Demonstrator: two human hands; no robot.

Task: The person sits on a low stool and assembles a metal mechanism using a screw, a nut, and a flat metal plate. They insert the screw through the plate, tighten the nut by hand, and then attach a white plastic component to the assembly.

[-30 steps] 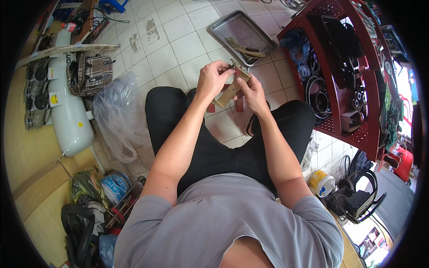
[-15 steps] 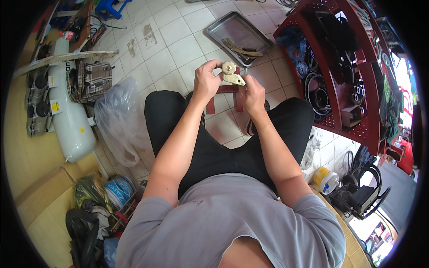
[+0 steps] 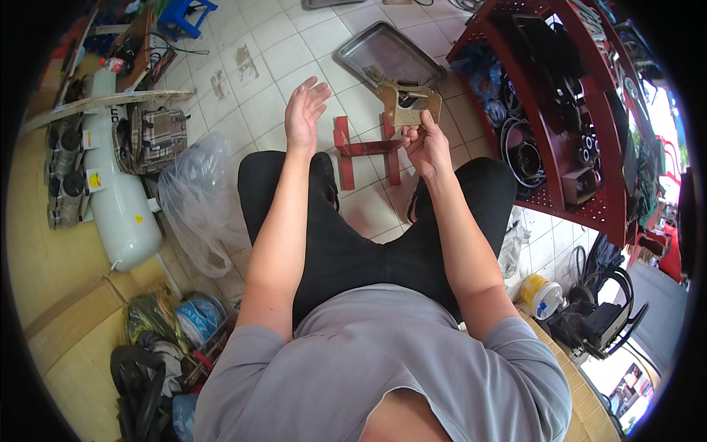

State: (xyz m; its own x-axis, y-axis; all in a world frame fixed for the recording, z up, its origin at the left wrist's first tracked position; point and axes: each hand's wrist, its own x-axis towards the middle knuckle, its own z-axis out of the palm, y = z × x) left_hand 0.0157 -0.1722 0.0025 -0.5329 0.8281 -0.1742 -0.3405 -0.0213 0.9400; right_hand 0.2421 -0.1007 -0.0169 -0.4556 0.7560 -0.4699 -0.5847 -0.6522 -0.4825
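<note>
My right hand (image 3: 430, 149) grips a yellowish metal bracket (image 3: 407, 116) by its near edge, thumb on top. The bracket is a bent plate with raised sides, held above the floor. My left hand (image 3: 303, 116) is raised apart from it, fingers stretched out and nothing in them. Between my feet, below the hands, stands a low red metal stand (image 3: 366, 149) on the tiles. Beyond the bracket lies a grey metal tray (image 3: 368, 50); the bracket overlaps its near end and partly hides what lies there.
On the right rises a dark red perforated shelf rack (image 3: 563, 158) with parts on it. To the left are a crumpled clear plastic bag (image 3: 197, 195), a plaid bag (image 3: 162, 136) and a white cylinder tank (image 3: 121, 214). A yellow-and-white bucket (image 3: 541, 296) stands at my right.
My left hand has let go of the yellowish bracket and moved left, its fingers opening. My right hand has turned the bracket and shifted it right; the red stand shows more now.
</note>
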